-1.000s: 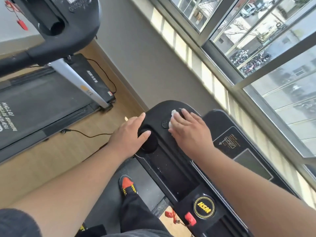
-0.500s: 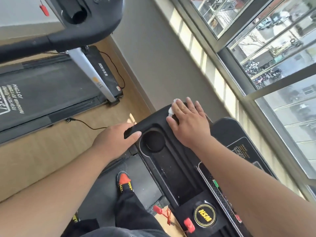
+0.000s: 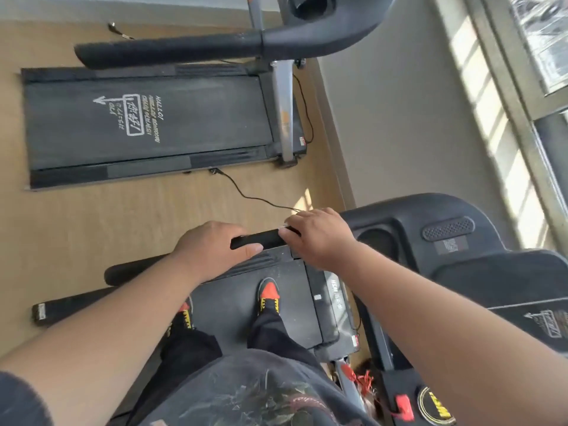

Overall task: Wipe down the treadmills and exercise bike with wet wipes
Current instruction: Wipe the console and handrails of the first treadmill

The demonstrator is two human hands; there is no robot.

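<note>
I stand on a black treadmill, its console (image 3: 445, 235) to my right. My left hand (image 3: 212, 250) grips the treadmill's black left handrail (image 3: 261, 239), thumb on the near side. Just to its right, my right hand (image 3: 319, 238) curls over the same rail where it meets the console. A wet wipe (image 3: 285, 226) shows only as a white sliver at the fingertips; the rest is hidden under the palm. A second treadmill (image 3: 147, 121) lies across the wooden floor ahead.
The second treadmill's handrail (image 3: 169, 50) and console arch over the top of the view. A black power cable (image 3: 246, 195) trails over the floor between the machines. A red safety key (image 3: 402, 405) sits on my console at the bottom right. A wall and windows run along the right.
My right hand has left the console's top corner and moved left onto the handrail with the wipe. My left hand slid from beside the cup holder out along the rail. My view swung left.
</note>
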